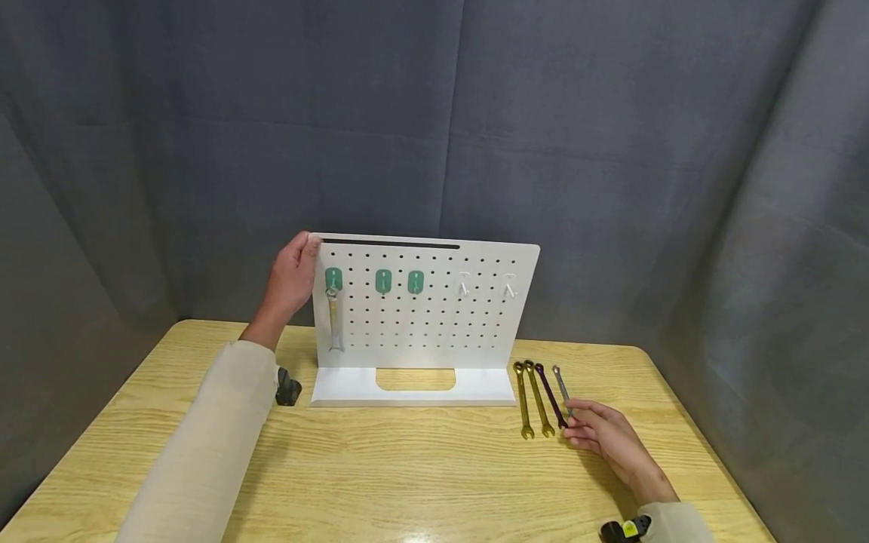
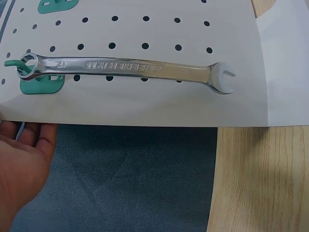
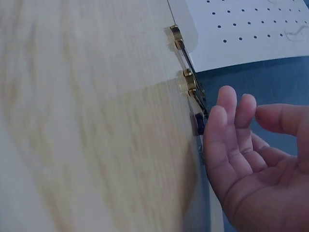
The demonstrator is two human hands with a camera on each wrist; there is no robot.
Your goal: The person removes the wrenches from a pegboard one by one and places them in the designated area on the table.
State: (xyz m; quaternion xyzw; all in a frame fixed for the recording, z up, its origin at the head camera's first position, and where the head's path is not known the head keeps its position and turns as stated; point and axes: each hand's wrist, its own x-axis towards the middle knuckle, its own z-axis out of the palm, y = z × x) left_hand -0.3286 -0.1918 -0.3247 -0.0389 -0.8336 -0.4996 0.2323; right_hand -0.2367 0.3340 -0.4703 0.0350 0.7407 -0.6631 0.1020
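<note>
A white pegboard (image 1: 421, 320) stands tilted on its base. My left hand (image 1: 293, 271) grips its upper left edge, thumb near the front face; in the left wrist view the fingers (image 2: 47, 140) go behind the board. A silver combination wrench (image 2: 130, 67) hangs by its ring end from a green hook (image 2: 43, 84) at the board's left. My right hand (image 1: 604, 437) is over the lower end of a small silver wrench (image 1: 560, 383) on the table. Its fingers are loosely bent in the right wrist view, with nothing visible between them and the thumb.
Two gold wrenches (image 1: 538, 400) and a purple wrench (image 1: 550, 394) lie side by side, right of the base. Two more green hooks (image 1: 383, 281) and two white hooks (image 1: 510, 288) are on the board. Dark grey curtains (image 1: 434, 151) surround the wooden table (image 1: 407, 467).
</note>
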